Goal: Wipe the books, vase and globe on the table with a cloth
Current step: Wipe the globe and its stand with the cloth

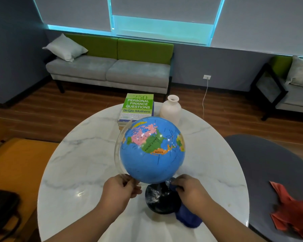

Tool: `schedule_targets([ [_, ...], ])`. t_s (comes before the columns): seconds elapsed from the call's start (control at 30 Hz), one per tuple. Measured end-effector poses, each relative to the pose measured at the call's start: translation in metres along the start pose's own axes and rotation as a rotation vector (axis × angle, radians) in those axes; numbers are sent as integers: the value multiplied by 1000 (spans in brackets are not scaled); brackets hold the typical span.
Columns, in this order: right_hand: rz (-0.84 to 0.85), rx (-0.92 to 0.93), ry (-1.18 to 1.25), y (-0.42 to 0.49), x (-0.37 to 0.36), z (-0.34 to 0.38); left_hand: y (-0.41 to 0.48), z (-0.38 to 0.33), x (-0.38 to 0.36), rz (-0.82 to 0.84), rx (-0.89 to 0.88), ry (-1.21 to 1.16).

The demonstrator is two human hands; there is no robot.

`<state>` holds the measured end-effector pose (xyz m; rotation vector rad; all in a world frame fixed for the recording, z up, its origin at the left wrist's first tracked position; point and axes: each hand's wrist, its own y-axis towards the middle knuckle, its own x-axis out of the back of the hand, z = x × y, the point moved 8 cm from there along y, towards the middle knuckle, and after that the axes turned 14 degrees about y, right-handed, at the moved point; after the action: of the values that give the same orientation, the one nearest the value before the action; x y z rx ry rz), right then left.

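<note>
On the marble counter, the clear arc of the globe is pinched at its lower end by the left hand. The books are stacked at the far edge, with the white vase just beside them. A blue cloth is gripped by the right hand against the globe's black stand.

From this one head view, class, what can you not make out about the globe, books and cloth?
Head view only:
Lower books: titles covered by the green book.
Globe: far side faces away.
Blue cloth: partly under the right hand.
Red cloth: cut by the right edge.
</note>
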<state>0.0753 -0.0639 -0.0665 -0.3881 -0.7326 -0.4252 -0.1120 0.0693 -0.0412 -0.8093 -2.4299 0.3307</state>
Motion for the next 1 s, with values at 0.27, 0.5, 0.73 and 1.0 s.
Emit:
schedule_targets([
  [0.27,-12,-24,54,3,5,3,-1,-5,1,-21,-5,-19],
  [0.5,-67,-10,19,4,8,4,0,-5,0,-10,-7,-4],
  [0.73,49,164,23,-15,-13,11,0,-6,5,-49,-5,4],
  [1.0,5,407,-145,-28,-42,38,0,-14,-1,-78,-37,39],
])
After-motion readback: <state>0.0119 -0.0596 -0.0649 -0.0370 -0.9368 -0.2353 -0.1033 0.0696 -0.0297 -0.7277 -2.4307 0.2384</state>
